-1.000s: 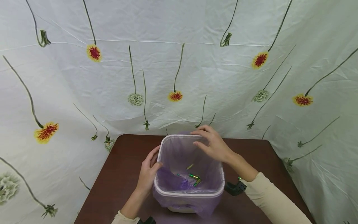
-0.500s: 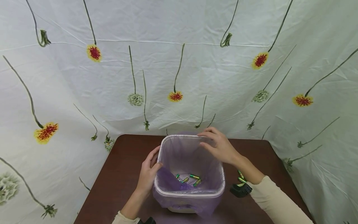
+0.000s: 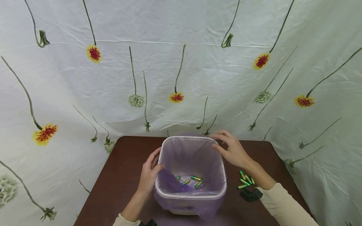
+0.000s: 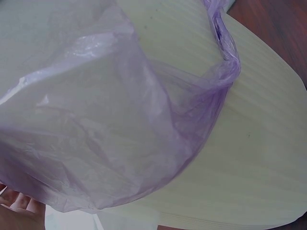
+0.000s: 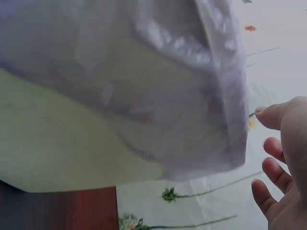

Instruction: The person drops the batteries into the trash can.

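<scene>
A pale bin (image 3: 183, 212) stands on the table, lined with a translucent purple bag (image 3: 195, 204) folded over its rim. My left hand (image 3: 149, 174) grips the bin's left rim, thumb over the top and fingers outside; only fingers (image 4: 21, 206) show in the left wrist view. My right hand (image 3: 233, 152) hovers by the far right corner, holding nothing. In the right wrist view its relaxed fingers (image 5: 276, 172) are apart from the bag. Several small green-and-gold batteries (image 3: 196, 178) lie at the bottom of the bin. Several more batteries (image 3: 245, 181) lie on the table beside my right forearm.
The dark brown table (image 3: 130, 157) reaches back to a white cloth (image 3: 158, 72) with printed flowers, which hangs behind and at both sides. Black wrist straps (image 3: 251, 195) sit at my sleeve ends.
My right hand has drawn back rightward from above the bin, uncovering batteries on the table. A battery seen dropping inside the bin now lies at its bottom. My left hand stays put.
</scene>
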`<state>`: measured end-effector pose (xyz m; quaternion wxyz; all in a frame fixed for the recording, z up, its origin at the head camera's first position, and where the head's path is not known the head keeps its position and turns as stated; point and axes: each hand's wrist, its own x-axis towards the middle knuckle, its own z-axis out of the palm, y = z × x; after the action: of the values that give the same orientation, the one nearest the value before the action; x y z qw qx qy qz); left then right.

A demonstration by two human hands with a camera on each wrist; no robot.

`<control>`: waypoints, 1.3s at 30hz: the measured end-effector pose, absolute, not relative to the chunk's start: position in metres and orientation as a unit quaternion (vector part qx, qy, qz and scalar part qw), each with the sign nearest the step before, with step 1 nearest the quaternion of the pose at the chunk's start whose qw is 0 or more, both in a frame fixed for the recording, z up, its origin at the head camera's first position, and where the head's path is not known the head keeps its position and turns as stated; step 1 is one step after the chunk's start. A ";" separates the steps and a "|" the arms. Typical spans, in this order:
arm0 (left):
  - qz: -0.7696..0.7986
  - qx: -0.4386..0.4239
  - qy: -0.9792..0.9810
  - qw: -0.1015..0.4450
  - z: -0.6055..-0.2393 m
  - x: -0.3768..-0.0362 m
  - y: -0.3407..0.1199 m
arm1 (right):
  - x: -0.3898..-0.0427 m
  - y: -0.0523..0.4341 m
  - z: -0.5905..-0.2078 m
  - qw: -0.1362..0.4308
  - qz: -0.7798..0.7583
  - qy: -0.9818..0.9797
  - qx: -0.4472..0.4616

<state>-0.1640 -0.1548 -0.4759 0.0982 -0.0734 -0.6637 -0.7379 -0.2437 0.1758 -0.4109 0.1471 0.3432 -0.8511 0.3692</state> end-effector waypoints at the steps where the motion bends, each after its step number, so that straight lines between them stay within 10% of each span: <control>1: -0.738 -0.073 -0.663 0.098 -0.476 -0.164 -0.155 | -0.243 0.178 -0.412 0.148 0.368 -0.853 0.340; 39: -0.741 -0.072 -0.660 0.099 -0.476 -0.164 -0.155 | -0.212 0.281 -0.513 0.180 0.359 -0.904 0.143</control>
<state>-0.1641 -0.1551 -0.4756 0.0993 -0.0719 -0.6600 -0.7412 -0.2122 0.2812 -0.5132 0.1803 0.1428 -0.9045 0.3592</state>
